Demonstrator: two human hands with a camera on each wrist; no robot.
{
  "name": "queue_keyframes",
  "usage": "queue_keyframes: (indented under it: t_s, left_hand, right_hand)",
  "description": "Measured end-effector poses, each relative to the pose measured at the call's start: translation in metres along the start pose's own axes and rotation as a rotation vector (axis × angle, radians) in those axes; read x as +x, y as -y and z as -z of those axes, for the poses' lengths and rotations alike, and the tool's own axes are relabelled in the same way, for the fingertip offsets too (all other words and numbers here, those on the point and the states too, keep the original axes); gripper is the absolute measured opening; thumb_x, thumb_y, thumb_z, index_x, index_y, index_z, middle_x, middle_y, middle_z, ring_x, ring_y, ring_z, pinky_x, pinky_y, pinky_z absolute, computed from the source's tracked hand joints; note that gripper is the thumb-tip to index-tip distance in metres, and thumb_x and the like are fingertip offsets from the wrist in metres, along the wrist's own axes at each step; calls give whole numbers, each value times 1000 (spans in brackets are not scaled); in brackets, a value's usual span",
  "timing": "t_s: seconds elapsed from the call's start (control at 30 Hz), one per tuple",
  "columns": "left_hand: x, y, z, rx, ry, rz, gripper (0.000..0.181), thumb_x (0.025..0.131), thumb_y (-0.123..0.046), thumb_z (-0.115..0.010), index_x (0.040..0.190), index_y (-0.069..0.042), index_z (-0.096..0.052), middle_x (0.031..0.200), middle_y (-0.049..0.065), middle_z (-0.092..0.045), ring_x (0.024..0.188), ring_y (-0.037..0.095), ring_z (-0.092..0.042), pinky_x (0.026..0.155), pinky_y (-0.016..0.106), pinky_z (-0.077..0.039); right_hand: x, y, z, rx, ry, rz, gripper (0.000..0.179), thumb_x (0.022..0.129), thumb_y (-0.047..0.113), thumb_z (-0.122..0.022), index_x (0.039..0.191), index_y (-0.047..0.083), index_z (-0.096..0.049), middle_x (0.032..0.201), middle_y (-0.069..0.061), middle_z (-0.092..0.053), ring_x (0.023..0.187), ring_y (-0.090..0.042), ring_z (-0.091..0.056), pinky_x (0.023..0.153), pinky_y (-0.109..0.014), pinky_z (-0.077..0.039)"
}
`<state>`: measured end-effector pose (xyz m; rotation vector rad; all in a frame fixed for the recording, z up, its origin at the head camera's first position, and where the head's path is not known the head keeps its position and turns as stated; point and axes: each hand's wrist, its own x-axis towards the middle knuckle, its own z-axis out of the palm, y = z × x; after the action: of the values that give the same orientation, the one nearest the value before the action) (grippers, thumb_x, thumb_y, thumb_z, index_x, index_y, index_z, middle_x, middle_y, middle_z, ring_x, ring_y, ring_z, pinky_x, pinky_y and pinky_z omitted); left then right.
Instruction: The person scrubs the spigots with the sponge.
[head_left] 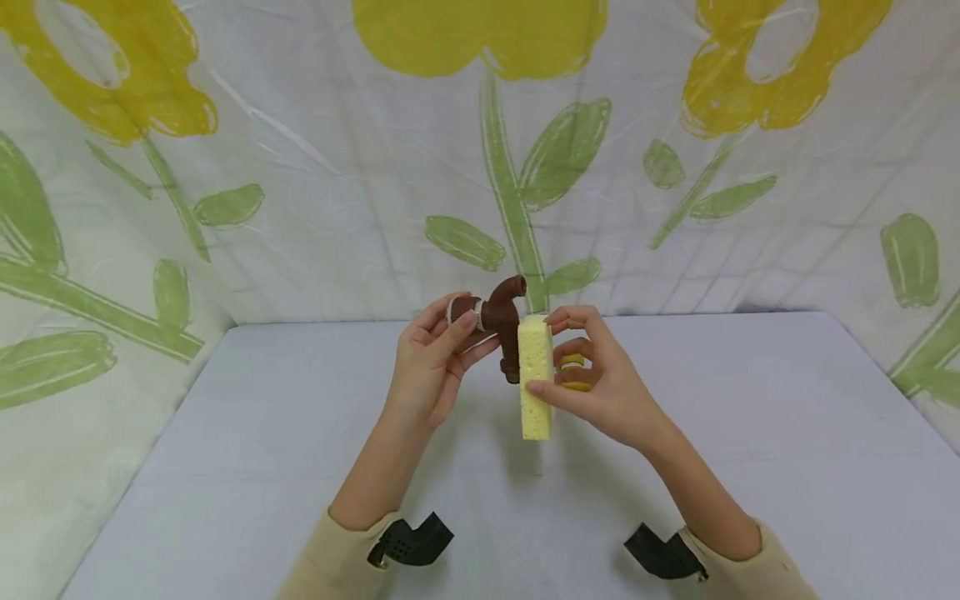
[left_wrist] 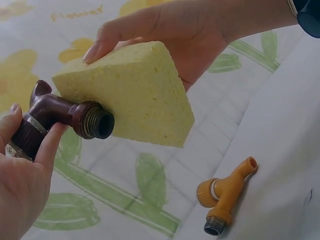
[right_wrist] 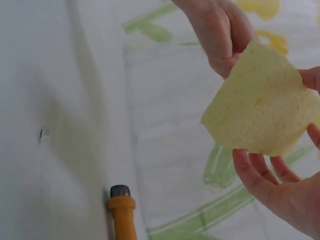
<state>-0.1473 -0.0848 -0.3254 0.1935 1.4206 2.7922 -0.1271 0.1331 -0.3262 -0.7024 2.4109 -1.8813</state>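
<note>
In the head view my left hand (head_left: 435, 358) grips a brown faucet (head_left: 504, 321) by its round knob, thumb on the near side. The faucet's dark threaded inlet (left_wrist: 100, 124) points toward the sponge in the left wrist view. My right hand (head_left: 607, 383) holds a thick pale-yellow sponge (head_left: 536, 375) upright by its edges, thumb on one side and fingers curled on the other. The sponge's broad face is right beside the faucet, overlapping it in the left wrist view. From the right wrist, the sponge (right_wrist: 260, 105) hides the faucet.
An orange-yellow faucet (left_wrist: 227, 192) with a dark threaded end lies on the white table (head_left: 300, 433), partly hidden behind my right hand in the head view. Behind the table hangs a white cloth (head_left: 337, 208) printted with yellow flowers and green leaves.
</note>
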Motion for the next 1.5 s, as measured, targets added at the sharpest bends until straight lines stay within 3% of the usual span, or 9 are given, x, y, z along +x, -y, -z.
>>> queue_keyframes:
  t_s: [0.2,0.47,0.6,0.73,0.9,1.13,1.3,1.37,1.5]
  left_hand:
    - [1,1,2,-20,46,-28,25,106,8,-53,126,-3,-62,106,5,-68,90,16,-77,85,34,-65]
    - [3,7,15,-117,273,-25,34,96,-15,-80,128,-21,-72,111,1,-70,96,15,-74,93,31,-62]
    - [4,8,18,-110,329,-12,50,89,-25,-87,135,-24,-69,111,-1,-69,100,15,-71,94,32,-61]
    - [3,8,17,-96,317,11,57,85,-28,-90,134,-19,-62,117,-1,-70,102,15,-69,94,33,-61]
    - [3,11,16,-68,315,22,46,85,-30,-90,121,-18,-63,123,1,-71,104,14,-70,93,32,-60]
    - [4,14,15,46,305,36,28,99,-13,-76,124,-24,-72,128,2,-59,104,13,-67,89,26,-59]
    - [3,12,12,135,271,59,44,104,8,-53,146,-4,-57,133,2,-58,109,12,-68,98,28,-58]
    - [2,11,10,150,241,67,46,103,11,-50,149,5,-50,132,3,-59,109,11,-69,101,30,-58]
    - [1,11,6,165,193,79,41,102,13,-52,143,7,-54,125,3,-63,107,12,-70,103,33,-58]
  right_hand:
    - [0,-1,2,33,63,1,65,89,-5,-78,138,9,-39,130,-14,-45,95,-32,-60,77,-32,-62]
    - [2,-6,3,65,60,19,55,95,-3,-69,142,5,-40,126,-17,-49,90,-27,-59,73,-29,-59]
    - [2,-5,2,85,40,29,56,94,-4,-69,143,6,-42,127,-16,-51,91,-27,-60,76,-31,-60]
    - [2,-3,1,96,29,39,59,94,-5,-71,145,6,-44,131,-14,-52,94,-27,-62,80,-31,-61]
    - [2,-2,0,92,4,63,58,94,-5,-71,145,4,-46,135,-16,-53,97,-24,-62,82,-28,-60]
    - [3,-4,0,77,-38,89,56,95,-6,-71,146,3,-50,138,-13,-54,101,-24,-62,83,-27,-60]
    - [4,-4,1,57,-86,83,61,93,-7,-74,147,5,-50,141,-5,-54,101,-24,-61,80,-27,-61]
    - [4,-4,1,41,-103,83,61,92,-5,-75,147,6,-50,142,-2,-54,102,-24,-60,80,-26,-60]
    - [3,-5,0,23,-137,89,63,90,-5,-78,146,7,-51,143,1,-54,103,-24,-59,82,-26,-60]
